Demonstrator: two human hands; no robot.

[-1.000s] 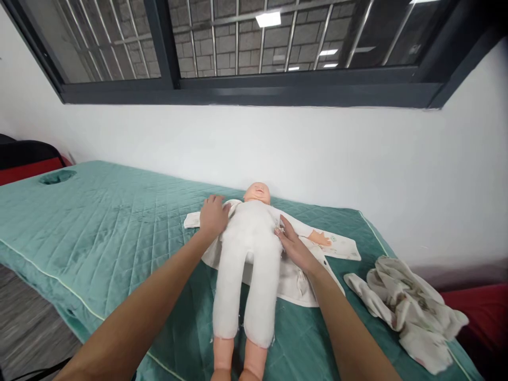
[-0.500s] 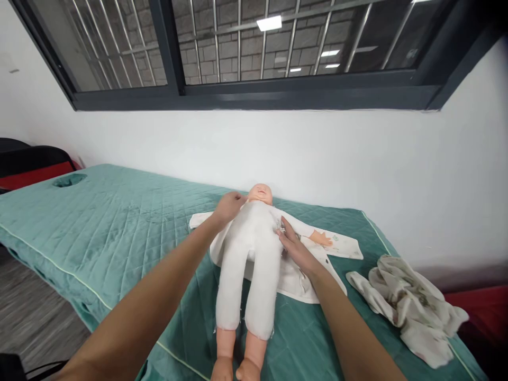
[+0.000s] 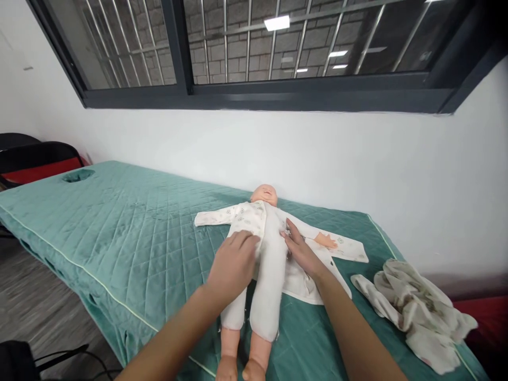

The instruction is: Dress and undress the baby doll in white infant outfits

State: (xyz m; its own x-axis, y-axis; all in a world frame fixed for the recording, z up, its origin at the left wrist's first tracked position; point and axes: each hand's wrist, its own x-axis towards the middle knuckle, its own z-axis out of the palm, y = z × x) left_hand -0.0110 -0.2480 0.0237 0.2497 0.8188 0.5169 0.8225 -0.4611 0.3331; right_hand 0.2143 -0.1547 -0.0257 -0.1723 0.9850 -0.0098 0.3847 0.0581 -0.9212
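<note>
A baby doll (image 3: 272,254) with a white cloth body lies on its back, its head toward the wall and its bare feet toward me. Beneath it is spread a white printed baby jacket (image 3: 246,217), whose left front panel now covers part of the doll's chest. My left hand (image 3: 235,259) is closed on the edge of that panel, over the belly. Against the doll's right-hand side rests my right hand (image 3: 300,248), fingers apart, at the body's edge. The other jacket panel and a sleeve with an orange patch lie flat to the right.
A green quilted massage bed (image 3: 159,233) with a face hole bears everything. Crumpled pale cloth (image 3: 416,312) lies at its right end. The wall and a barred window (image 3: 262,95) stand behind. A black and red chair (image 3: 39,159) is at far left, a black bag (image 3: 18,362) at lower left.
My left hand has moved from beside the doll's neck down to its belly, bringing the left jacket panel over the chest. My right hand has stayed at the doll's side.
</note>
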